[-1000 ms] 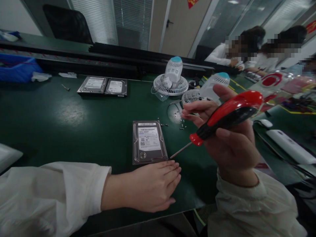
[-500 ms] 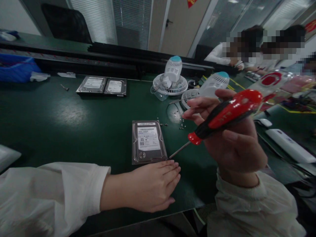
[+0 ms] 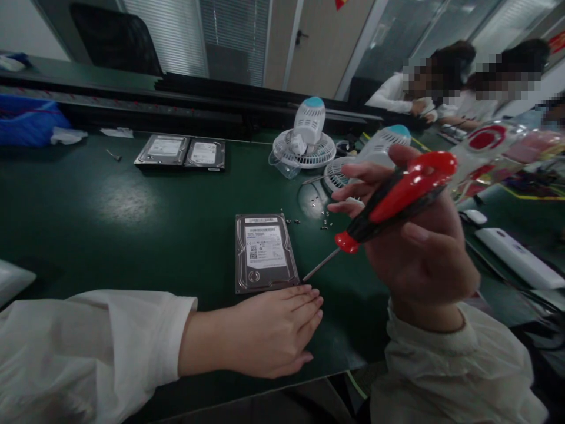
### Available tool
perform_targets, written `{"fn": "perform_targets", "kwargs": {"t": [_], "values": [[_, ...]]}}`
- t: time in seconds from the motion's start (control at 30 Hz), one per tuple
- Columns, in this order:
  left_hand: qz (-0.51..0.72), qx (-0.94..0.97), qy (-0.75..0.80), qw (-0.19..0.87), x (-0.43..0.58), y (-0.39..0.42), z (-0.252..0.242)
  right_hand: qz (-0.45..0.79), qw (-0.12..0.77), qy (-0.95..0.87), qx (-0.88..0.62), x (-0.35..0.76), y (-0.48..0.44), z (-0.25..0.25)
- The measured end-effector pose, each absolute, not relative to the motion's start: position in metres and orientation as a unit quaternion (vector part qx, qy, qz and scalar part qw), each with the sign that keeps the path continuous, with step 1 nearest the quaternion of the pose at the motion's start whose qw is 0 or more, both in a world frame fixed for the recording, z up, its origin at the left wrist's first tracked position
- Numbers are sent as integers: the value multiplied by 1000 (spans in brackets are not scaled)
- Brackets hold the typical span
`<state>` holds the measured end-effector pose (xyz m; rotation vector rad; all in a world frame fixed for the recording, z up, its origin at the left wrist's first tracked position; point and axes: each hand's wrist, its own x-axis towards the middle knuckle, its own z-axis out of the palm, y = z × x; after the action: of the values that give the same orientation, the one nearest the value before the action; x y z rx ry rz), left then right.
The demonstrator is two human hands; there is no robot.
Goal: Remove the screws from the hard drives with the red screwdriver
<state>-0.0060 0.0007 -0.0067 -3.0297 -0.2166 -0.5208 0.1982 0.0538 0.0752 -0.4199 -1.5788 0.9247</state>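
A hard drive lies label up on the green table. My left hand is laid along its near edge, fingers straight and together, fingertips by the near right corner. In my right hand is a red and black screwdriver, tilted, its handle resting between the thumb and loosely spread fingers. The shaft slants down to the drive's near right corner, next to my left fingertips. Whether the tip sits in a screw there is too small to tell. Several small loose screws lie just beyond the drive's right side.
Two more hard drives sit side by side at the back left. White fans with blue tops stand at the back. A blue bag is far left, a white power strip far right. Two people sit beyond the table.
The screwdriver handle has turned a little within my right hand, and its fingers have shifted. My left hand and the hard drive stay in place. The view has tilted slightly.
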Motion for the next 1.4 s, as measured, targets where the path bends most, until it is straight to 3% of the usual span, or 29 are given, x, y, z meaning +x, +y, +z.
{"fn": "perform_targets", "kwargs": {"t": [0.23,0.5,0.73,1.0,1.23,1.4], "values": [[-171,-982,-69,29,-6,0,-5,241,660,-661,-264,190,50,75],[-163,-983,-70,36,-6,0,-4,370,607,-677,-193,197,57,72],[-161,-984,-71,22,-6,0,-5,290,651,-672,-201,192,52,73],[-159,-985,-68,28,-6,1,-5,401,605,-665,-177,199,58,75],[-163,-984,-70,19,-6,1,-6,258,653,-685,-194,193,53,77],[-167,-983,-72,13,-6,1,-5,304,649,-675,-176,195,56,75]]}}
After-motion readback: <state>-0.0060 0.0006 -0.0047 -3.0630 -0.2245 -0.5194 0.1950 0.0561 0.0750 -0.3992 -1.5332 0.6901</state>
